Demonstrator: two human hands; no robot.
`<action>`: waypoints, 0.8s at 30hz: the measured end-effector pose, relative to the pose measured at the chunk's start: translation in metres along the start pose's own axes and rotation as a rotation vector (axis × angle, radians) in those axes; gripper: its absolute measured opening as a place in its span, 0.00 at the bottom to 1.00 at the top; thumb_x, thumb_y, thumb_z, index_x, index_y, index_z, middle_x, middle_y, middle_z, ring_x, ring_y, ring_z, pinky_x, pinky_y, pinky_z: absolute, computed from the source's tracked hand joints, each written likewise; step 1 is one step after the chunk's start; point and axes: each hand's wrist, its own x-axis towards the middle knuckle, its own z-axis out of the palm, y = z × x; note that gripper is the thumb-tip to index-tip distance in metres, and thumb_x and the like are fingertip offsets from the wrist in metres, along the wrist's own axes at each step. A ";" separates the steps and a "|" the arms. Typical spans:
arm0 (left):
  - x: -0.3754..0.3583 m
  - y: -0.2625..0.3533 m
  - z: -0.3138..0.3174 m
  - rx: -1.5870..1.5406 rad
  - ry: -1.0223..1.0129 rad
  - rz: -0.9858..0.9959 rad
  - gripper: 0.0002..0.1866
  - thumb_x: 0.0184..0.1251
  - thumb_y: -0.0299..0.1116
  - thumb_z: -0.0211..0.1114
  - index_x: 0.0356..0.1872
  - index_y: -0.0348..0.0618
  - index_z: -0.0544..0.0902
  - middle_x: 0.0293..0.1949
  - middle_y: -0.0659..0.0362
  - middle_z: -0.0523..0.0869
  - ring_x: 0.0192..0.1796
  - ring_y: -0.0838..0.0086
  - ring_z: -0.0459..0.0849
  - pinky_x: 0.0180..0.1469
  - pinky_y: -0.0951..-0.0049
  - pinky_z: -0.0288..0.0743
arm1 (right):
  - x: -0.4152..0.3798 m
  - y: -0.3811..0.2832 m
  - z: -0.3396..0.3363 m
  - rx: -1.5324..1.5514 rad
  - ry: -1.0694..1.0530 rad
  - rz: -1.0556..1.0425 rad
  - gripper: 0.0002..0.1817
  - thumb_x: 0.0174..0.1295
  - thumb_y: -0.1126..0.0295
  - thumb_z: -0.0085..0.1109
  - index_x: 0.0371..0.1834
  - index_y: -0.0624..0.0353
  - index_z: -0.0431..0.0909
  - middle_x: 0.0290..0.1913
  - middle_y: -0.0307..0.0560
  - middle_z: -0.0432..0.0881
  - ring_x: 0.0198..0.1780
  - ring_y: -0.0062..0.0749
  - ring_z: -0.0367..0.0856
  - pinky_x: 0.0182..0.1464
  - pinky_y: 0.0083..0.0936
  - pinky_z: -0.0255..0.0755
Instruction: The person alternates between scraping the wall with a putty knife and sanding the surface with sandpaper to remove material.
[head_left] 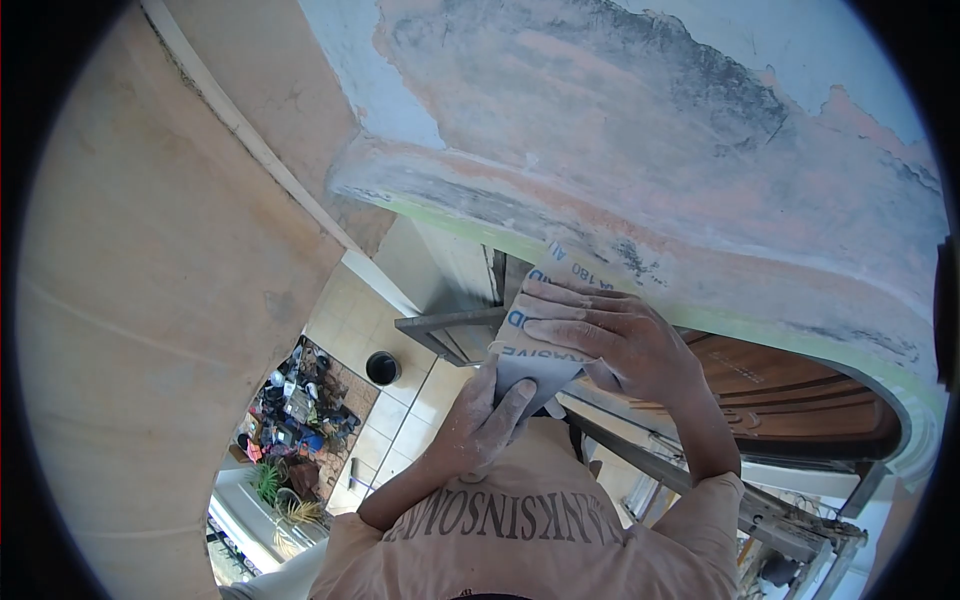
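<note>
A sheet of sandpaper [533, 377] is in both my hands, bent over so that its grey side faces me below and its printed backing, with blue letters and "180", shows above. My left hand [480, 425] grips the lower left edge, thumb on the grey side. Dusty and with its fingers laid across the printed backing, my right hand [620, 340] holds the upper part; its thumb is partly hidden. Just beyond the sheet is the curved wall ledge [560, 215], patched in pink, grey and white, with a green strip below.
Far below, a black bucket [382, 368] stands on the tiled floor [400, 415] near a heap of assorted things [300, 400] and green plants [267, 482]. A metal frame [770, 525] is at lower right. A brown wooden panel [790, 395] sits under the arch. A large curved surface [150, 300] fills the left.
</note>
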 end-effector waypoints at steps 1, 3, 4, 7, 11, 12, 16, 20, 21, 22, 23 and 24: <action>0.000 -0.001 0.003 -0.042 0.018 0.056 0.18 0.72 0.33 0.48 0.56 0.32 0.64 0.37 0.61 0.77 0.27 0.87 0.69 0.27 0.86 0.64 | 0.000 -0.002 0.000 -0.001 0.023 0.019 0.25 0.46 0.80 0.59 0.52 0.58 0.72 0.58 0.47 0.74 0.61 0.41 0.72 0.59 0.36 0.72; -0.003 0.011 0.007 -0.069 0.029 0.092 0.20 0.71 0.32 0.47 0.59 0.32 0.62 0.39 0.59 0.78 0.30 0.87 0.70 0.30 0.86 0.64 | 0.003 -0.008 -0.002 0.045 0.054 -0.035 0.25 0.46 0.80 0.58 0.52 0.58 0.72 0.59 0.48 0.74 0.62 0.41 0.71 0.60 0.37 0.72; -0.004 0.010 0.006 -0.070 0.034 0.085 0.19 0.71 0.32 0.48 0.58 0.32 0.62 0.40 0.59 0.78 0.30 0.87 0.70 0.30 0.86 0.65 | 0.002 -0.012 0.000 0.080 0.070 -0.053 0.25 0.46 0.80 0.58 0.52 0.58 0.72 0.59 0.48 0.74 0.62 0.41 0.71 0.60 0.37 0.71; -0.002 0.009 0.009 -0.091 0.054 0.118 0.19 0.71 0.31 0.48 0.58 0.31 0.63 0.40 0.59 0.79 0.30 0.86 0.70 0.31 0.85 0.66 | 0.000 -0.003 -0.001 0.028 0.069 -0.020 0.23 0.49 0.77 0.58 0.52 0.59 0.72 0.59 0.47 0.73 0.63 0.40 0.70 0.61 0.36 0.71; -0.006 0.012 0.006 -0.085 0.054 0.106 0.18 0.71 0.30 0.48 0.57 0.31 0.63 0.37 0.58 0.80 0.28 0.85 0.72 0.30 0.83 0.67 | 0.003 -0.017 0.002 -0.046 0.079 -0.098 0.18 0.53 0.71 0.56 0.48 0.61 0.73 0.57 0.50 0.74 0.61 0.43 0.71 0.60 0.37 0.71; -0.006 0.009 0.004 -0.072 0.042 0.070 0.17 0.71 0.29 0.48 0.56 0.31 0.64 0.35 0.58 0.80 0.28 0.85 0.72 0.29 0.82 0.68 | 0.004 -0.015 0.005 -0.091 0.090 -0.118 0.16 0.55 0.69 0.55 0.46 0.61 0.73 0.55 0.52 0.75 0.60 0.45 0.72 0.58 0.39 0.72; -0.002 -0.013 -0.003 0.087 0.099 0.356 0.13 0.71 0.30 0.48 0.49 0.31 0.68 0.31 0.60 0.79 0.27 0.84 0.72 0.27 0.83 0.66 | 0.004 -0.026 0.024 -0.196 0.003 -0.240 0.15 0.56 0.67 0.56 0.45 0.60 0.73 0.54 0.52 0.76 0.59 0.44 0.74 0.58 0.38 0.73; -0.002 -0.018 -0.005 0.034 0.091 0.270 0.15 0.70 0.33 0.51 0.51 0.32 0.64 0.26 0.62 0.73 0.21 0.86 0.66 0.21 0.84 0.59 | 0.004 -0.013 0.013 -0.177 0.056 -0.138 0.18 0.55 0.68 0.54 0.49 0.61 0.73 0.57 0.48 0.73 0.62 0.40 0.70 0.64 0.35 0.67; -0.001 -0.020 -0.006 0.085 0.059 0.356 0.18 0.70 0.34 0.52 0.53 0.33 0.62 0.25 0.63 0.71 0.18 0.86 0.63 0.18 0.84 0.56 | 0.007 -0.021 0.015 -0.174 0.020 -0.215 0.18 0.55 0.68 0.54 0.49 0.61 0.72 0.57 0.49 0.73 0.62 0.40 0.70 0.64 0.36 0.67; 0.000 -0.019 -0.005 0.038 0.067 0.268 0.18 0.70 0.34 0.52 0.53 0.33 0.62 0.24 0.63 0.71 0.18 0.86 0.63 0.18 0.84 0.56 | 0.007 -0.020 0.014 -0.160 0.018 -0.194 0.18 0.55 0.68 0.54 0.49 0.61 0.72 0.57 0.49 0.73 0.62 0.40 0.70 0.64 0.36 0.67; 0.000 -0.016 -0.004 -0.005 0.075 0.180 0.18 0.70 0.33 0.52 0.53 0.32 0.62 0.24 0.63 0.70 0.18 0.86 0.63 0.18 0.84 0.55 | 0.007 -0.016 0.012 -0.144 0.019 -0.172 0.18 0.55 0.69 0.54 0.49 0.61 0.71 0.57 0.49 0.73 0.61 0.40 0.70 0.64 0.36 0.67; 0.000 -0.010 -0.001 -0.051 0.087 0.090 0.18 0.70 0.33 0.52 0.53 0.32 0.62 0.24 0.64 0.70 0.18 0.86 0.63 0.18 0.84 0.55 | 0.007 -0.012 0.010 -0.126 0.017 -0.152 0.18 0.55 0.69 0.54 0.49 0.61 0.71 0.57 0.49 0.73 0.61 0.40 0.70 0.64 0.37 0.67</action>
